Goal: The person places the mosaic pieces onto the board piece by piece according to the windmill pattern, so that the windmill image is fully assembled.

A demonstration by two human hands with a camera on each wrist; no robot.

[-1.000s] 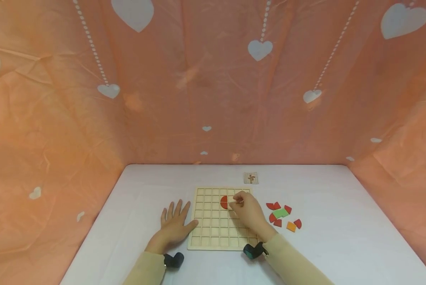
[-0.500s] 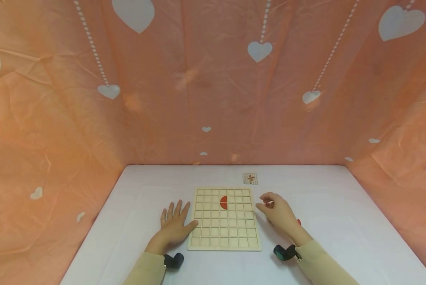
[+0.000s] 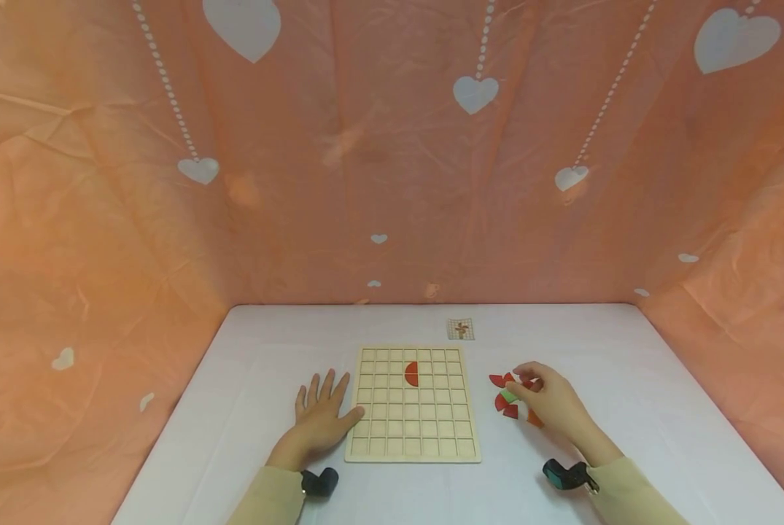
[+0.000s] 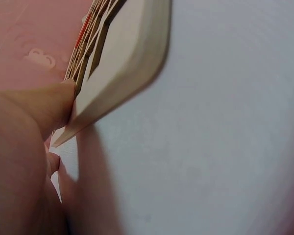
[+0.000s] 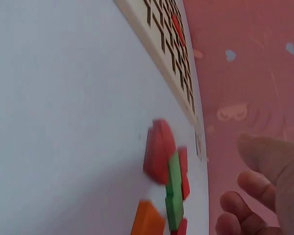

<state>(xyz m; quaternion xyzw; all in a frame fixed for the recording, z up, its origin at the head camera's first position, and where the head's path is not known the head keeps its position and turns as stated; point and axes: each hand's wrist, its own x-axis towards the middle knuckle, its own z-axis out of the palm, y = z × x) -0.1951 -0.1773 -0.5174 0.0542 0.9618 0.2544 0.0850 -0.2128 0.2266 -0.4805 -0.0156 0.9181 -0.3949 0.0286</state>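
My left hand (image 3: 321, 417) lies spread on the table, its thumb resting on the left edge of a square wooden grid board (image 3: 413, 427). In the left wrist view that thumb (image 4: 51, 105) touches the board's rim. Two red quarter-round pieces (image 3: 412, 374) sit side by side in the grid, forming a half disc. Over the loose pieces right of the board hovers my right hand (image 3: 554, 405), thumb and fingers loosely bent, nothing seen between them. Below it are green pieces (image 5: 174, 191), several red quarter-round pieces (image 5: 159, 154) and an orange piece (image 5: 147, 219), partly hidden in the head view.
A small pattern card (image 3: 460, 329) with a pinwheel picture lies behind the board. The white table (image 3: 286, 328) is walled by an orange cloth (image 3: 313, 182) with white hearts. Each wrist wears a black camera (image 3: 319, 482).
My right hand has moved right, from over the board to above the loose pieces. My left hand and the red half disc stay in place.
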